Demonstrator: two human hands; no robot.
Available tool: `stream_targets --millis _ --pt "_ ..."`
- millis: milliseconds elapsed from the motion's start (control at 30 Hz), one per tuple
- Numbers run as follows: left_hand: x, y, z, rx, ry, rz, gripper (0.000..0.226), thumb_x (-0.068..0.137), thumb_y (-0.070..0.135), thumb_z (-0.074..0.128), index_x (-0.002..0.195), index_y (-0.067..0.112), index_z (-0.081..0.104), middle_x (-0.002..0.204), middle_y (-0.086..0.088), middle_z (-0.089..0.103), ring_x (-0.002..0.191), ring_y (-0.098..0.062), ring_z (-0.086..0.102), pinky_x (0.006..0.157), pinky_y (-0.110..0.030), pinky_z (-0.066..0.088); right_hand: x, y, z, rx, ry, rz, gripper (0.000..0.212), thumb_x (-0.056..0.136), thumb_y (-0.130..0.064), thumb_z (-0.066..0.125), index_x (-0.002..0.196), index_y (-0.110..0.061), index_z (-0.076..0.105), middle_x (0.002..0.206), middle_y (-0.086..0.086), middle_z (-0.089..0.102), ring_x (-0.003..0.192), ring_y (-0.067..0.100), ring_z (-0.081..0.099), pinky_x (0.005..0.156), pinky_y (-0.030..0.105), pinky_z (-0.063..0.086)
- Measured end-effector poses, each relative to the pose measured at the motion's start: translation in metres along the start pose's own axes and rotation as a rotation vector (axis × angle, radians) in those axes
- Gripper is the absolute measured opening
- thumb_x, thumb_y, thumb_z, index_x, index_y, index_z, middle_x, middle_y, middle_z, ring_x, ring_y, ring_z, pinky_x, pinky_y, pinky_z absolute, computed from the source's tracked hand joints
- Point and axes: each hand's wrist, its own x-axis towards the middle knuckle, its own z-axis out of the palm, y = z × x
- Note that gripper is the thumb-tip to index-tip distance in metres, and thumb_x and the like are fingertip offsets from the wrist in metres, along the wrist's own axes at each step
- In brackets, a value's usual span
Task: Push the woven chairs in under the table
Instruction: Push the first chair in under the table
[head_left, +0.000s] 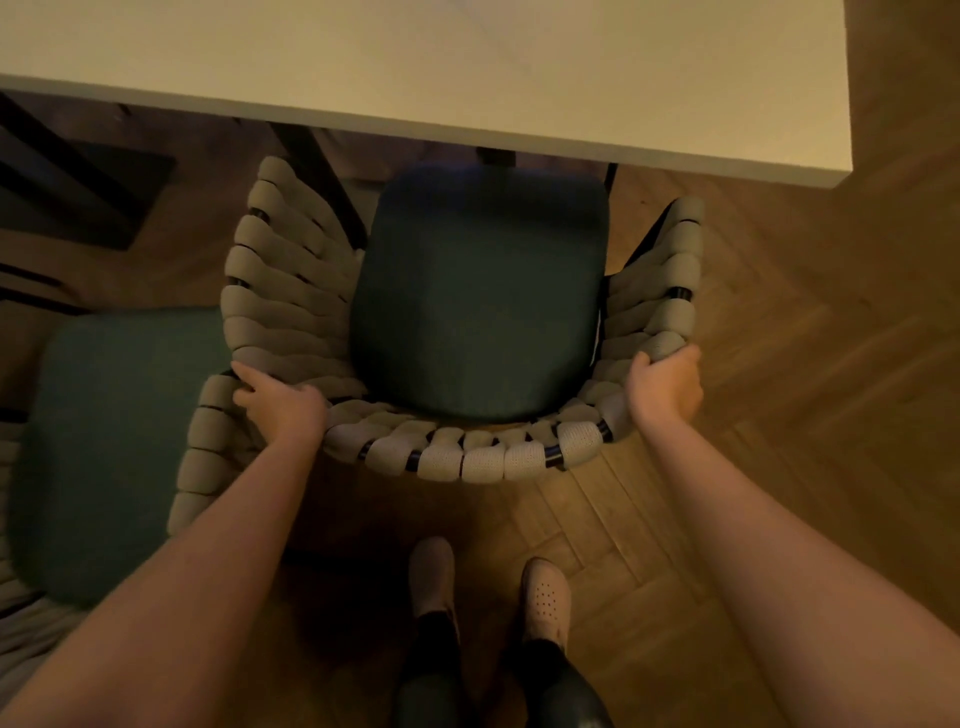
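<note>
Table (415, 67): flat pale top, square corner, thick plain edge, dark legs in shadow beneath. Woven chair (467, 457) stands at the table's near edge, close to its right-hand corner. Only the front of the seat reaches under the top; the curved back and both arms stay out. Shell: broad pale knitted straps, padded and finely perforated, wrapped round a dark tube frame that shows between them. Seat cushion (478, 291): dark green, matte, rounded square. Second chair (208, 441), same weave and a green cushion, sits further left along the same table edge, also out, touching or just beside the first. Floor (779, 415): herringbone wood. Right hand (665, 382) grips the back rim on the right, thumb inside, fingers wrapped round the outside. Left hand (278, 400) lies on the rim at the left, one finger stretched along a strap. Whether its other fingers close under the rim, cannot tell.
</note>
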Motion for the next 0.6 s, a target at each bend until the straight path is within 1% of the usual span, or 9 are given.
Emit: stream_targets --millis 67,133,200,333,400,467,600 --pt "0.016 0.0 -0.004 0.043 -0.001 0.002 0.079 0.094 0.009 0.048 0.154 0.01 -0.004 0.149 -0.023 0.02 0.125 -0.041 0.041 0.1 -0.046 0.04 -0.001 -0.014 0.01 -0.009 -0.017 -0.016 0.041 0.098 -0.027 0.051 0.131 -0.005 0.041 0.129 0.017 0.055 0.116 0.036 0.054 0.078 0.035 0.041" --pt "0.027 0.002 -0.009 0.078 -0.025 0.016 0.079 0.095 0.009 0.048 0.153 0.009 -0.006 0.151 -0.024 0.017 0.126 -0.041 0.041 0.099 -0.046 0.042 -0.001 -0.025 0.017 -0.003 -0.022 -0.019 0.041 0.098 -0.027 0.051 0.132 -0.006 0.042 0.129 0.017 0.055 0.116 0.035 0.054 0.082 0.036 0.044" --pt "0.04 0.008 -0.014 0.096 -0.049 0.029 0.08 0.096 0.009 0.048 0.153 0.009 -0.008 0.154 -0.023 0.013 0.128 -0.04 0.04 0.099 -0.044 0.042 0.0 -0.035 0.027 0.015 -0.007 -0.016 0.04 0.098 -0.027 0.051 0.131 -0.006 0.043 0.128 0.017 0.056 0.115 0.035 0.055 0.082 0.037 0.045" --pt "0.062 0.021 -0.016 0.135 -0.083 0.054 0.081 0.097 0.01 0.048 0.152 0.006 -0.011 0.153 -0.023 0.012 0.121 -0.039 0.046 0.094 -0.043 0.045 0.003 -0.053 0.04 0.002 0.033 -0.006 0.037 0.099 -0.026 0.05 0.129 -0.006 0.043 0.127 0.018 0.056 0.114 0.035 0.056 0.084 0.038 0.045" --pt "0.074 0.028 -0.018 0.145 -0.096 0.065 0.08 0.097 0.011 0.047 0.152 0.005 -0.011 0.154 -0.023 0.011 0.122 -0.04 0.045 0.096 -0.044 0.043 0.003 -0.061 0.046 0.0 0.043 0.004 0.038 0.099 -0.026 0.05 0.13 -0.005 0.044 0.128 0.017 0.056 0.115 0.035 0.055 0.084 0.038 0.045" --pt "0.087 0.035 -0.018 0.153 -0.105 0.065 0.08 0.098 0.013 0.047 0.151 0.004 -0.012 0.155 -0.023 0.009 0.127 -0.04 0.042 0.101 -0.044 0.04 0.004 -0.067 0.052 0.004 0.053 0.008 0.038 0.099 -0.027 0.049 0.13 -0.005 0.044 0.128 0.017 0.056 0.115 0.034 0.055 0.084 0.037 0.045" --pt "0.105 0.04 -0.017 0.167 -0.114 0.072 0.082 0.098 0.015 0.048 0.151 0.004 -0.013 0.154 -0.024 0.009 0.129 -0.039 0.04 0.103 -0.043 0.038 0.003 -0.077 0.062 -0.003 0.077 0.017 0.037 0.099 -0.026 0.049 0.13 -0.005 0.043 0.126 0.017 0.057 0.113 0.034 0.056 0.077 0.034 0.04"
